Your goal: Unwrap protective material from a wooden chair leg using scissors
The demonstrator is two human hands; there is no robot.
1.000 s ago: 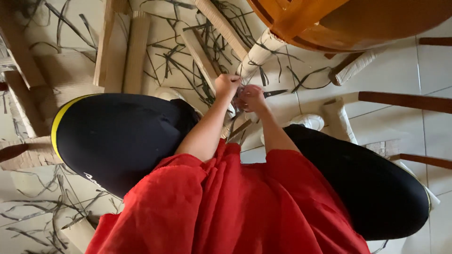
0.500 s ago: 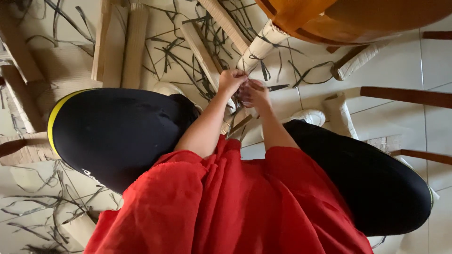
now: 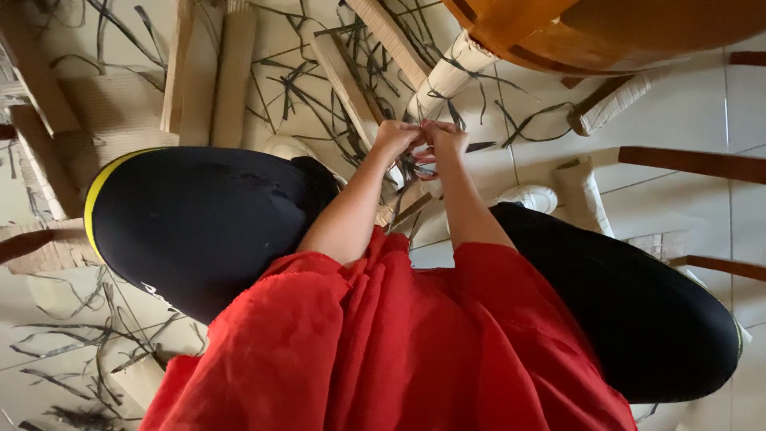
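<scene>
At the far left we see flat cardboard pieces (image 3: 120, 112) and two upright folded cardboard strips (image 3: 209, 76) lying on the pale tiled floor (image 3: 678, 120), with dark cut straps (image 3: 72, 351) scattered loose around them. Moving inward, our left knee in black leggings (image 3: 199, 223) fills the middle left, and our red top (image 3: 383, 343) spreads across the bottom. Above the knee more dark straps (image 3: 303, 88) lie tangled over the floor beside a long cardboard strip (image 3: 343, 80). At the centre our left hand (image 3: 396, 137) is curled shut, its fingers pinched on something small that we cannot make out, just below the cardboard-wrapped chair leg (image 3: 448, 73), which slants up to the wooden seat (image 3: 606, 32) at the top right. Our right hand (image 3: 443, 140) touches the left one, its fingers also closed tight; dark strap ends show between and just under the two hands, but we cannot tell which hand has them. A dark pointed tip (image 3: 481, 146), perhaps of scissors, shows just right of the right hand. Further right a white shoe (image 3: 527, 197) rests on the floor beside a second wrapped leg (image 3: 582, 195), and bare wooden rails (image 3: 694, 164) run towards the right edge above our right knee (image 3: 630, 303).
</scene>
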